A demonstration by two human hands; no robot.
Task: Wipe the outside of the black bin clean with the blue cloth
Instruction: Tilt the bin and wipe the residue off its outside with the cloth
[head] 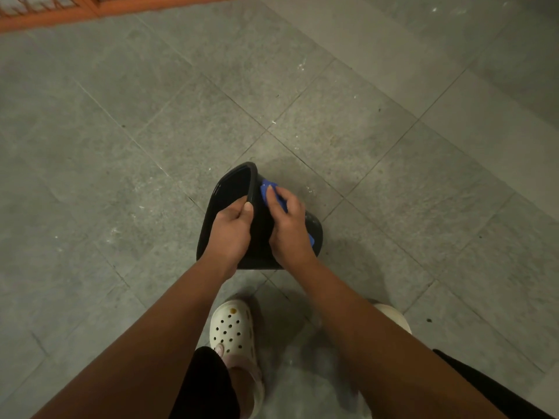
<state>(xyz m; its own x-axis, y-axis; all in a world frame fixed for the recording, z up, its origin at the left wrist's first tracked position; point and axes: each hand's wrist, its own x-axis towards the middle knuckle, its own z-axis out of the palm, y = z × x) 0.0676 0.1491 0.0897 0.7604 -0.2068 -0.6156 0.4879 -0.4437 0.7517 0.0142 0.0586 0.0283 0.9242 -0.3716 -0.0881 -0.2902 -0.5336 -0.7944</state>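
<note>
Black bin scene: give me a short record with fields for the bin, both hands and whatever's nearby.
bin: black plastic bin, tilted over grey tiled floor
steadying: left hand grips the bin's rim
wiping: right hand holds blue cloth against the bin's outer wall
nearby: white perforated clog

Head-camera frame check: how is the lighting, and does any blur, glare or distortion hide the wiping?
Head view: dim, even light with soft shadows; the black bin shows little detail, only a faint sheen on its outer wall. Head view: the left hand, right hand and blue cloth are fairly sharp; the orange frame and the floor by the white shoe look smeared.
</note>
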